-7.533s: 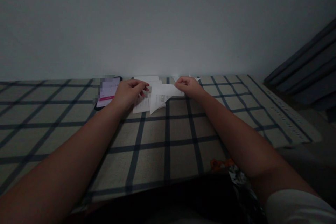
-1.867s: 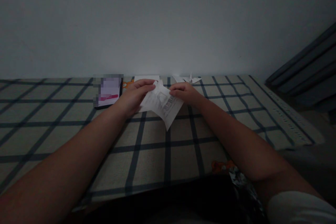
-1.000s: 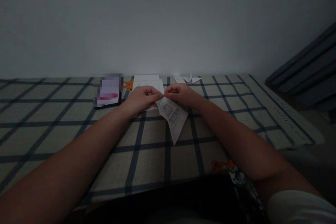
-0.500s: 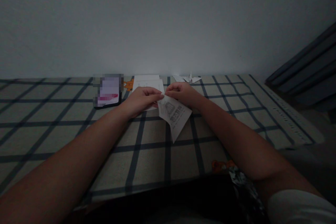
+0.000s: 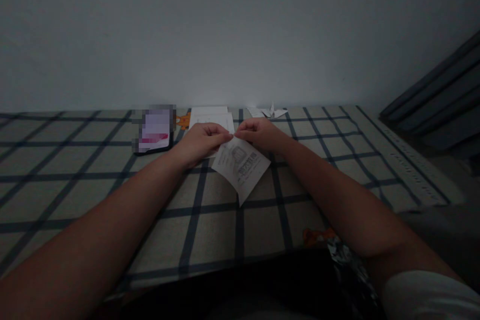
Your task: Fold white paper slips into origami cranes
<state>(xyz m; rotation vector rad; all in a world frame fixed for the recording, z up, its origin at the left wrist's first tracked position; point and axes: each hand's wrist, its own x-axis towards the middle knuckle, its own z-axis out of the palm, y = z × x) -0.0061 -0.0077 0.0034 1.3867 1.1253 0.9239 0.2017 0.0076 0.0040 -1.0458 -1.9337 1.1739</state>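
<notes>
Both my hands meet over the far middle of a checked cloth (image 5: pixel 210 220). My left hand (image 5: pixel 200 142) and my right hand (image 5: pixel 260 135) each pinch the top corner of a folded sheet of white printed paper (image 5: pixel 242 167). The sheet hangs from that pinch, its lower point toward me, just above the cloth. Both hands are closed on the paper. Behind them lie more white sheets (image 5: pixel 210 114) flat on the cloth.
A lit phone (image 5: pixel 154 131) lies left of my left hand. Small folded white paper pieces (image 5: pixel 270 111) sit by the wall at the back. A plain wall closes the far edge. Dark slanted boards (image 5: pixel 442 100) stand at the right. A shiny wrapper (image 5: pixel 347 270) lies near my right elbow.
The paper went from lying spread on the cloth to being lifted and pinched at one corner by both hands. In the last half second it swung slightly left and opened wider.
</notes>
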